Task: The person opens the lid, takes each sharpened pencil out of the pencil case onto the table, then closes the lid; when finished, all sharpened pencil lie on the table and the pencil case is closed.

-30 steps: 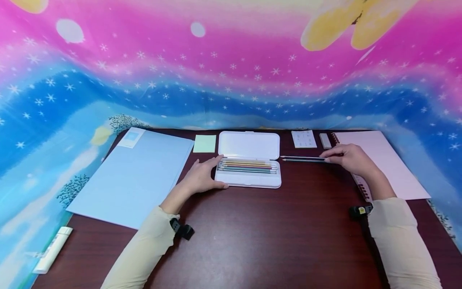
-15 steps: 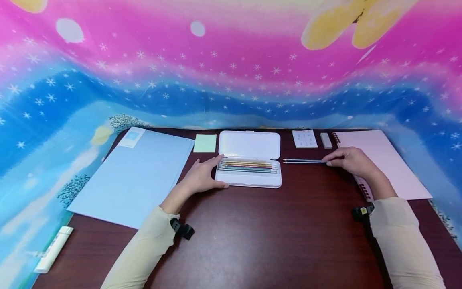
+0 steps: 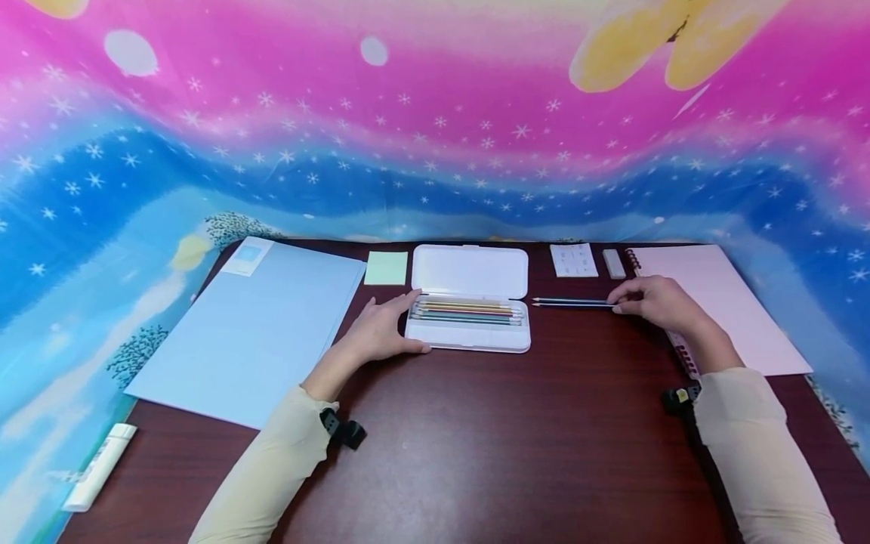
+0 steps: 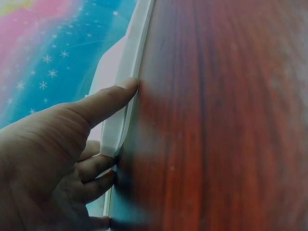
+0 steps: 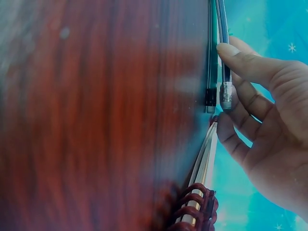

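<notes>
An open white pencil case [image 3: 469,340] lies on the table, its lid [image 3: 469,270] tipped back and several coloured pencils [image 3: 469,311] lying in its tray. My left hand [image 3: 377,330] holds the case's left end, thumb along the front edge and fingers at the side. In the left wrist view the thumb presses the case's white wall [image 4: 130,57]. To the right of the case, my right hand [image 3: 655,304] pinches a dark pencil [image 5: 224,62] near its eraser end, just above the table. Close beside it lies a green pencil [image 5: 211,53]. Both tips point at the case.
A blue folder [image 3: 251,325] lies at left, with a white tube [image 3: 100,468] in front. Green sticky notes [image 3: 386,269], a small printed paper pad [image 3: 574,261] and an eraser [image 3: 614,264] line the back. A pink spiral notebook [image 3: 734,310] sits under the right forearm.
My right hand has shifted slightly right and nearer, and the pinched pencil has come closer in line with the other one. My left hand and the case stay in place.
</notes>
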Tool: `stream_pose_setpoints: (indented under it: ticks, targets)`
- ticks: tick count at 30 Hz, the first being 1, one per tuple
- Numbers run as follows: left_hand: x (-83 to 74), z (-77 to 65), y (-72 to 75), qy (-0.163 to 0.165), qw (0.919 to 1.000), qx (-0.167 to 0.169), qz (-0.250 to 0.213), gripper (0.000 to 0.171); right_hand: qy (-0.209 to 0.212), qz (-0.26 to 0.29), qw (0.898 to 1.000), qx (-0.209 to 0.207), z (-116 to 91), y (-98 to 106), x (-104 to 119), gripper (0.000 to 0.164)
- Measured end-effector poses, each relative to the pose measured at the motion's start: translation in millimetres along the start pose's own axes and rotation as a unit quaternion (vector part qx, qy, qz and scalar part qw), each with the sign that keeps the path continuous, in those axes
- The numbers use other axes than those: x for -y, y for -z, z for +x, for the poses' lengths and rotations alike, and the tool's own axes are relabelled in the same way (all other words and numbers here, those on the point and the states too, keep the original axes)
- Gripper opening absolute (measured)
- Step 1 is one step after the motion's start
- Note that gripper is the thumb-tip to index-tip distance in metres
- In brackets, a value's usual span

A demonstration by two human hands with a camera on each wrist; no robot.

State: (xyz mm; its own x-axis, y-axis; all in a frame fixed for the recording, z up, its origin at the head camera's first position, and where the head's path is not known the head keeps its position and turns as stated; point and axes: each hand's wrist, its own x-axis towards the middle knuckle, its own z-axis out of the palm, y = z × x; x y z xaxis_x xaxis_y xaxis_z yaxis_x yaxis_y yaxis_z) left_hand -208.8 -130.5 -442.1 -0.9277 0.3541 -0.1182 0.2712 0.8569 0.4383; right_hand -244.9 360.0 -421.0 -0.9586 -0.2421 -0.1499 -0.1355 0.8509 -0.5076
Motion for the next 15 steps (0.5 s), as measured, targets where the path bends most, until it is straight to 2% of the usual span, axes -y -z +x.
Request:
stream_pose_setpoints:
  ticks: [15]
  targets:
    - [0.0, 0.7, -0.1, -0.002, 1.0, 0.003, 0.001, 0.108, 0.007, -0.013, 1.0, -0.006, 5.2, -4.0, 0.1, 0.012]
